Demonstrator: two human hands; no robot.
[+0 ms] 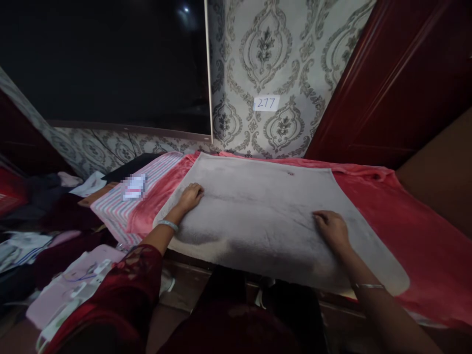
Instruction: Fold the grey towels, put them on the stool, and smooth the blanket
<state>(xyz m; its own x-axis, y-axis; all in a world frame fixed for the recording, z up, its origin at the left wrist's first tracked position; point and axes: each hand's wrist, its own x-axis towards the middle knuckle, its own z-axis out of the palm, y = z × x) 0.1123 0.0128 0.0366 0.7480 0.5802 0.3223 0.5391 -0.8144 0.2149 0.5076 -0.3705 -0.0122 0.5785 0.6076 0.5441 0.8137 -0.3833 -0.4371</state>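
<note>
A grey fleece cloth (pixel 258 211) lies spread flat over a pink-red blanket (pixel 413 231) on a raised surface. My left hand (pixel 190 196) rests palm down on the cloth's left edge, fingers stretched flat. Palm down too, my right hand (pixel 332 228) lies on the cloth's right part, fingers slightly bent against the fabric. Both wrists wear a thin bangle. Neither hand holds anything.
A striped pink cloth (pixel 121 201) lies left of the blanket. A pile of clothes (pixel 55 265) fills the lower left. A dark screen (pixel 110 64) hangs on patterned wallpaper with a label "277" (pixel 266 103). A dark red door (pixel 398 83) stands at the right.
</note>
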